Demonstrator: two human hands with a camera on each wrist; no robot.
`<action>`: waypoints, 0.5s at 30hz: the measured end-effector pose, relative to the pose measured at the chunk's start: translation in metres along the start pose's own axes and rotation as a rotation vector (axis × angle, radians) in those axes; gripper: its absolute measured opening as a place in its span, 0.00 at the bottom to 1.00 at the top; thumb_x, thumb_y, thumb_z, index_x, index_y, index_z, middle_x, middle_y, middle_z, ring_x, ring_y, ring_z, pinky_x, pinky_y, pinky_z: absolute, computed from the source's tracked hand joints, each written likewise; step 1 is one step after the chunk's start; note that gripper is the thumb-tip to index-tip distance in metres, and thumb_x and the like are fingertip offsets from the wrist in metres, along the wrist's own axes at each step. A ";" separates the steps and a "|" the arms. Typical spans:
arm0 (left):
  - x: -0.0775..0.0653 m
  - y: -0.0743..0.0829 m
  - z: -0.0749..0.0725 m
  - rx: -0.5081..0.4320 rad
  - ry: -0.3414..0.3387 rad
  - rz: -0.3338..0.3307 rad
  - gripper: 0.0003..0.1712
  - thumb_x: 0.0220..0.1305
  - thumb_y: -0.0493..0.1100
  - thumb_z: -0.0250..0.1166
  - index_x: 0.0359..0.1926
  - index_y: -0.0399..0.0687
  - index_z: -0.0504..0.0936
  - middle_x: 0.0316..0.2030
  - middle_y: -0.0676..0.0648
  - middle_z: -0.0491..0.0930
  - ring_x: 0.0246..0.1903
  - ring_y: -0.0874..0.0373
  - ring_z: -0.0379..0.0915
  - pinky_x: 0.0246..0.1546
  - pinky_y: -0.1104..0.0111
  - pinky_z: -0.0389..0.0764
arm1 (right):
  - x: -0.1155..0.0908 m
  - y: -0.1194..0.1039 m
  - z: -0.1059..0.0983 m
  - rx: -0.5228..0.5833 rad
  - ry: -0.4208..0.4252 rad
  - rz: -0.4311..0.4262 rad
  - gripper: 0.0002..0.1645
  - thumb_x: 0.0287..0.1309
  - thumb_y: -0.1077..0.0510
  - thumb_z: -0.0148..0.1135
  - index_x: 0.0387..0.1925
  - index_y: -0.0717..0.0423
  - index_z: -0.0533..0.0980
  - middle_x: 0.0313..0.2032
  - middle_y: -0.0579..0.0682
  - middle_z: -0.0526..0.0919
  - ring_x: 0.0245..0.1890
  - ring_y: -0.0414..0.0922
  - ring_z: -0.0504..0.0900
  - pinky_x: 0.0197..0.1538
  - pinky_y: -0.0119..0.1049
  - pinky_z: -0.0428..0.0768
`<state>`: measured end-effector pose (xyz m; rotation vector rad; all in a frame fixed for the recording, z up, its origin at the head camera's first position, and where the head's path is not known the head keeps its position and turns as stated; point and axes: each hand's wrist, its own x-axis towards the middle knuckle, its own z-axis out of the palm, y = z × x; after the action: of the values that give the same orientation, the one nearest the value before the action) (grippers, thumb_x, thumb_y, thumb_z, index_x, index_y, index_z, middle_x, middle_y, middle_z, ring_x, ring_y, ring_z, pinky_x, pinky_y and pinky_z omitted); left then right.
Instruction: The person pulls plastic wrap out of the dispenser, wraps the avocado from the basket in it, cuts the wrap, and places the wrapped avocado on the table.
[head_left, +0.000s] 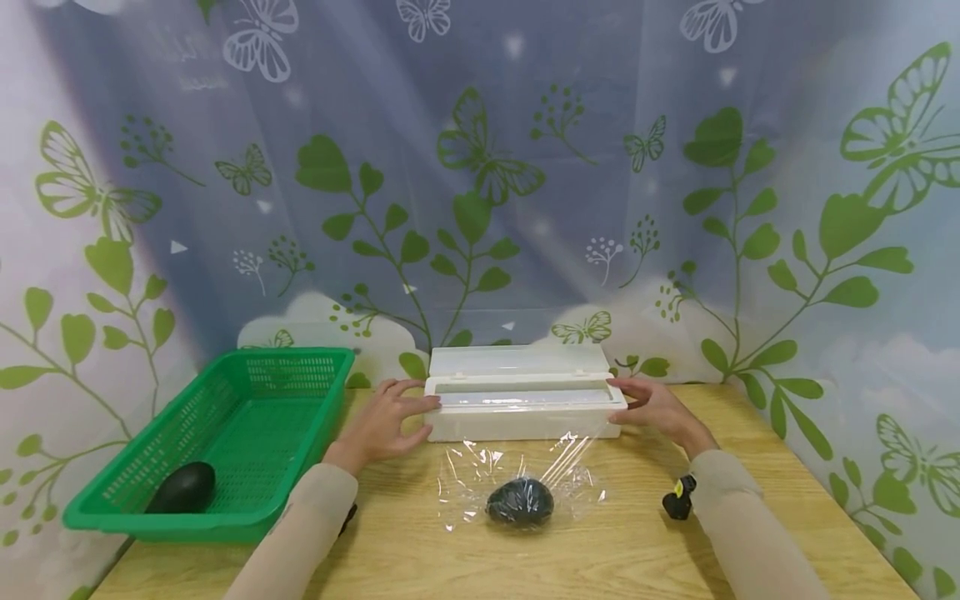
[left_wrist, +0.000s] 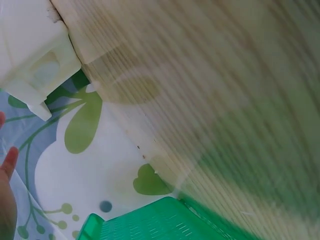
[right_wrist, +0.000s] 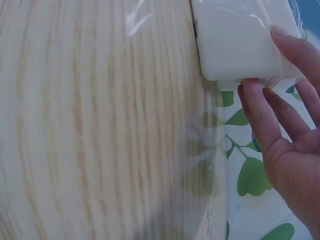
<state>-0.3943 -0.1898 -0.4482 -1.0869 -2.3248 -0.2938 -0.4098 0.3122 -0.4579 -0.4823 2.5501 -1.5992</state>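
A long white cling film dispenser [head_left: 525, 423] stands at the back of the table with its lid [head_left: 517, 360] raised. Clear film [head_left: 465, 479] spreads from its front onto the table and covers a dark oval fruit, apparently an avocado [head_left: 520, 502]. My left hand [head_left: 386, 421] is at the dispenser's left end, fingers fairly straight and touching it; only its fingertips show in the left wrist view. The right hand [head_left: 660, 414] holds the right end, with fingertips spread around its corner in the right wrist view [right_wrist: 295, 135].
A green plastic basket [head_left: 300, 454] stands on the left of the table, holding another dark oval fruit [head_left: 183, 487]. Behind the table [head_left: 622, 550] hangs a cloth printed with leaves and butterflies [head_left: 420, 250]. A small black device [head_left: 678, 498] sits at the right wrist.
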 end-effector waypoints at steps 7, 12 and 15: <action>-0.001 0.004 -0.002 0.037 -0.019 -0.017 0.20 0.63 0.49 0.69 0.56 0.55 0.88 0.54 0.52 0.88 0.61 0.43 0.78 0.63 0.42 0.75 | -0.002 -0.003 0.002 0.003 -0.016 -0.026 0.46 0.60 0.60 0.74 0.75 0.63 0.63 0.76 0.70 0.61 0.68 0.69 0.72 0.54 0.29 0.82; 0.000 0.007 -0.002 0.044 -0.008 -0.014 0.23 0.62 0.48 0.69 0.58 0.53 0.87 0.58 0.52 0.87 0.62 0.42 0.78 0.62 0.41 0.75 | -0.004 -0.007 0.001 -0.007 -0.025 -0.038 0.46 0.61 0.60 0.74 0.76 0.64 0.62 0.75 0.70 0.61 0.63 0.66 0.77 0.52 0.29 0.83; 0.001 0.009 -0.002 0.040 -0.001 -0.007 0.25 0.62 0.48 0.69 0.61 0.52 0.85 0.60 0.51 0.85 0.62 0.42 0.77 0.62 0.41 0.75 | -0.006 -0.008 0.001 -0.025 -0.033 -0.025 0.47 0.61 0.58 0.74 0.76 0.62 0.62 0.76 0.70 0.60 0.62 0.65 0.79 0.52 0.31 0.84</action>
<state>-0.3866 -0.1843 -0.4463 -1.0602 -2.3257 -0.2490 -0.4022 0.3104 -0.4518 -0.5401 2.5528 -1.5558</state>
